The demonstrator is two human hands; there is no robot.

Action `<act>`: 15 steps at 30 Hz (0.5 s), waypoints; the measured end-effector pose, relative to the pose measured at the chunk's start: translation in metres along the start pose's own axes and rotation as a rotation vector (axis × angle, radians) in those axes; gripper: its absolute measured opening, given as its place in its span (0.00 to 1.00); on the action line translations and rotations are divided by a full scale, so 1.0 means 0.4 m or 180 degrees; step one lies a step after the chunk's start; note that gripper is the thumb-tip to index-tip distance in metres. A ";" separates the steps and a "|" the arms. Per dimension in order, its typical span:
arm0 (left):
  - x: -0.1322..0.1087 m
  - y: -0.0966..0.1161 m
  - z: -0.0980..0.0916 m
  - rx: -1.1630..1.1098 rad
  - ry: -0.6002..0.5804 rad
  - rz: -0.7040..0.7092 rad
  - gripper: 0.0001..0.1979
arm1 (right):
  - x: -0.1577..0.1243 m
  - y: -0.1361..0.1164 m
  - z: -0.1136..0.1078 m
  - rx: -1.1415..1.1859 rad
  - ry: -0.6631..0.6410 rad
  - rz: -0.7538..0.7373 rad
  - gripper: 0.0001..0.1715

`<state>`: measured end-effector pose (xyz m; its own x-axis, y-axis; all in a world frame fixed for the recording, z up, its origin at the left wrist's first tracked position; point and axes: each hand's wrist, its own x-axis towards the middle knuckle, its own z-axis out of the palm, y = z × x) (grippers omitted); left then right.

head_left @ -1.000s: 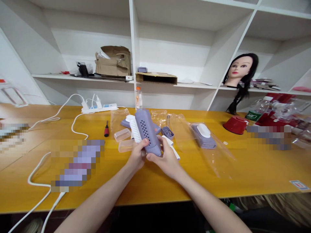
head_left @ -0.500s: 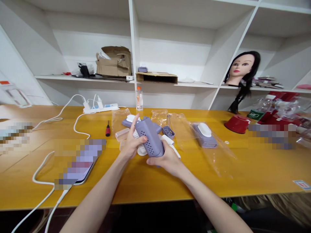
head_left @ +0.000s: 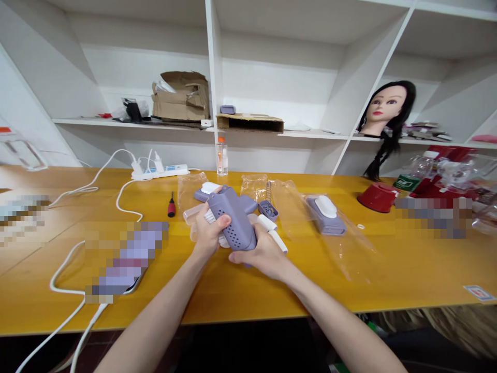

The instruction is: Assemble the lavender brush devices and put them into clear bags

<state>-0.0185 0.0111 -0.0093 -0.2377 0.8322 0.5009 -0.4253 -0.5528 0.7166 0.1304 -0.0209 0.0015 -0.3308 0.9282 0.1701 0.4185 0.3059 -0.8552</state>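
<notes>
Centre frame, just above the table (head_left: pixel 388 269): both hands are clamped on the purple perforated housing (head_left: pixel 233 217), left hand (head_left: pixel 207 233) pressing the white brush insert (head_left: pixel 212 215) against it and right hand (head_left: pixel 264 254) cupping the lower end. The fit looks close but not confirmed seated. A small purple piece (head_left: pixel 267 210) and a screwdriver (head_left: pixel 171 205) lie loose behind.

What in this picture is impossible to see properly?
All in the head view:
1. The casing, lower end: covered by the right hand.
2. The white part behind the casing: mostly hidden by it and the left hand.
3. The left patch, far-left patch and right patch on the table: pixelated, contents unreadable.
4. The bottle: label too small to read.
</notes>
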 end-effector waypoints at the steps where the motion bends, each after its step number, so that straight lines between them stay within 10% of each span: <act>1: 0.000 -0.001 -0.001 -0.0019 -0.0005 0.0035 0.30 | 0.001 -0.002 -0.001 0.0039 -0.0037 0.0028 0.40; 15: 0.024 0.033 0.009 -0.0278 0.0738 -0.0242 0.20 | -0.011 -0.003 -0.021 -0.0388 0.0211 -0.0163 0.40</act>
<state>-0.0234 0.0115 0.0067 -0.3919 0.8643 0.3153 -0.5209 -0.4909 0.6983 0.1385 -0.0236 0.0060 -0.2996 0.9214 0.2474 0.5034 0.3730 -0.7794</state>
